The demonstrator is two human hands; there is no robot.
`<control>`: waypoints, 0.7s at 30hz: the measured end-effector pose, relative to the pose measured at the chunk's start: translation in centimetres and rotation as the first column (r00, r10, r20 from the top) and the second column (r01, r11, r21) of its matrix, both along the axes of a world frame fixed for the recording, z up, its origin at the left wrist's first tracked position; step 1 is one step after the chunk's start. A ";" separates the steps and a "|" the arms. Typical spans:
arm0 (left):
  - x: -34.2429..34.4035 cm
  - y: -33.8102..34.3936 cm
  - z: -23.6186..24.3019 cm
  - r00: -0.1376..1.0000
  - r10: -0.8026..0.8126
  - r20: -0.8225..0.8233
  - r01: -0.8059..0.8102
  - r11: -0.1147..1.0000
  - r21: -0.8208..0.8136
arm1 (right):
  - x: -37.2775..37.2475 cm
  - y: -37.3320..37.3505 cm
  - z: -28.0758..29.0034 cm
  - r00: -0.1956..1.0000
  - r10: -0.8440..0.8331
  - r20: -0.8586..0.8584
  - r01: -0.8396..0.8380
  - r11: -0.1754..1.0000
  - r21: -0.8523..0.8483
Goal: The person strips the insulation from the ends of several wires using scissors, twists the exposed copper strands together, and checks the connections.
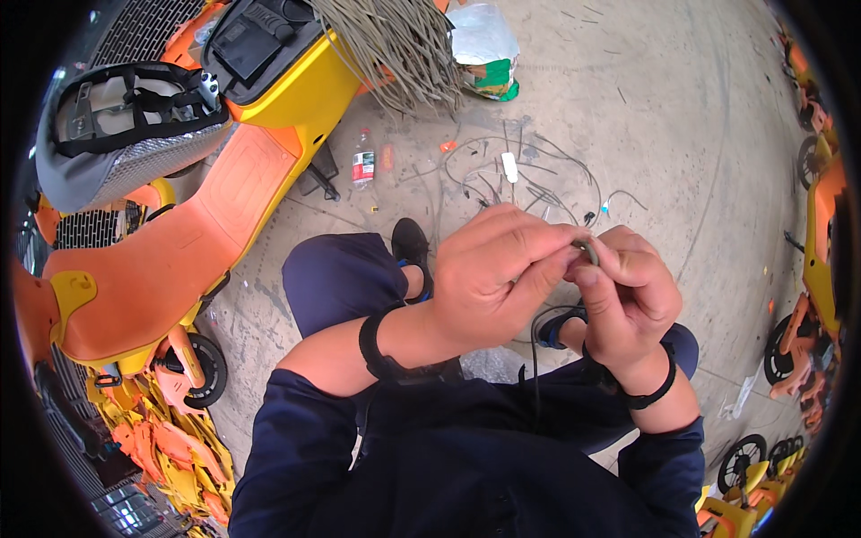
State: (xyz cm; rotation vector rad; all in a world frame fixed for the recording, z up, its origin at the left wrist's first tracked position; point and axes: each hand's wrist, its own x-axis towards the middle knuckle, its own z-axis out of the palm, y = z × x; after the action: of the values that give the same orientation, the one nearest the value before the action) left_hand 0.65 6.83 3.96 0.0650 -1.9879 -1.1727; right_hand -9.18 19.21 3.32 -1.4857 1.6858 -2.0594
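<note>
My left hand (498, 278) and my right hand (635, 291) meet in front of my chest. Both are closed in a pinch on a short bent stretch of thin grey-green cable (588, 250). Fingertips and thumbs cover most of it, so its ends cannot be made out. A thin dark cord (535, 350) hangs below the hands toward my lap; whether it joins the held cable is hidden. Ahead of the hands, loose cable pieces (547, 190) lie on the concrete floor with a small white object (509, 168) among them.
A large bundle of grey cables (395, 54) lies over the yellow and orange scooter body (260, 179) on my left. Near it stand a plastic bottle (363, 161) and a white and green bag (486, 49). More scooters (821, 242) line the right; yellow and orange panels (175, 448) pile up lower left.
</note>
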 end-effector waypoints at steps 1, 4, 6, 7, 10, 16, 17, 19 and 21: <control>0.0 -0.2 0.0 1.000 -0.001 -0.001 0.001 1.000 0.000 | -0.1 0.0 0.0 0.999 0.017 -0.030 -0.018 1.000 -0.012; 0.1 -1.5 0.4 1.000 -0.003 -0.030 0.001 0.997 -0.080 | -0.7 0.3 0.3 1.000 0.010 -0.026 -0.008 0.997 0.075; 0.4 -2.4 0.9 1.000 -0.013 -0.028 0.004 0.956 -0.293 | -1.1 0.3 0.8 0.989 0.098 0.115 -0.109 0.990 0.093; 0.4 -2.5 1.1 1.000 -0.013 -0.027 0.005 0.956 -0.294 | -1.3 0.5 1.0 0.950 0.180 0.255 -0.210 0.973 0.096; 0.6 -2.7 1.4 0.999 0.004 -0.053 -0.026 0.907 -0.420 | -1.9 1.0 1.9 0.937 0.233 0.260 -0.292 0.932 0.217; 0.2 -2.6 1.3 0.999 -0.025 0.026 0.033 0.939 -0.343 | -3.1 0.5 2.6 0.919 0.054 -0.391 0.029 0.979 0.203; 0.1 -2.7 1.1 0.997 -0.053 0.058 0.069 0.945 -0.320 | -3.1 0.4 2.6 0.882 -0.010 -0.472 0.090 0.985 0.149; 0.0 -2.7 1.0 0.993 -0.085 0.086 0.107 0.950 -0.293 | -3.2 0.4 2.5 0.873 -0.027 -0.488 0.115 0.982 0.151; 0.0 -2.8 1.1 0.972 -0.177 0.157 0.203 0.964 -0.172 | -3.0 0.4 2.3 0.863 -0.043 -0.503 0.136 0.979 0.151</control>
State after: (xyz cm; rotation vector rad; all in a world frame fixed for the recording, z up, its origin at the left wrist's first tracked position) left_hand 0.70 4.05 5.01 -0.1474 -2.2607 -1.1204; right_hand -12.18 19.60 5.60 -2.0319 2.0829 -1.5787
